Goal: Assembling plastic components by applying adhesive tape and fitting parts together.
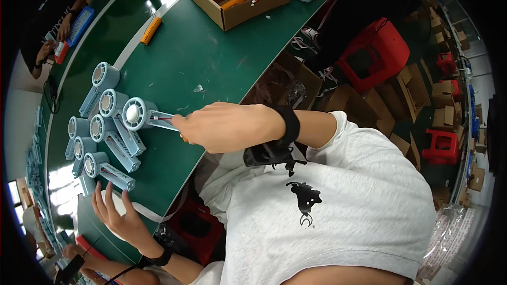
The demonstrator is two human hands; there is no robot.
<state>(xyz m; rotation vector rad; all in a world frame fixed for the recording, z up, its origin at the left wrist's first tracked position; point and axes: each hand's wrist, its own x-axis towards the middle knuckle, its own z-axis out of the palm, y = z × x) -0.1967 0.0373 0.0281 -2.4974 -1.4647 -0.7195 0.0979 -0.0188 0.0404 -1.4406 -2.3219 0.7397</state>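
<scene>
My right hand (pixel 227 126) is closed at the handle end of a light blue handheld fan (pixel 138 114). Its handle is open, with red wires showing inside, and the round head has a white centre. A small orange bit peeks out below my fingers; the rest of it is hidden. My left hand (pixel 122 219) has its fingers spread, holding nothing, just below the nearest fan (pixel 108 171) of a group. Several more light blue fans, such as one (pixel 105 76) at the far end, lie left of the held one.
A cardboard box (pixel 248 15) of orange batteries stands at the far end of the green table (pixel 211 63). One orange battery (pixel 151 30) lies apart. Red stools (pixel 377 55) and cardboard boxes (pixel 364 108) are on the floor at right. Other people work at the left and far side.
</scene>
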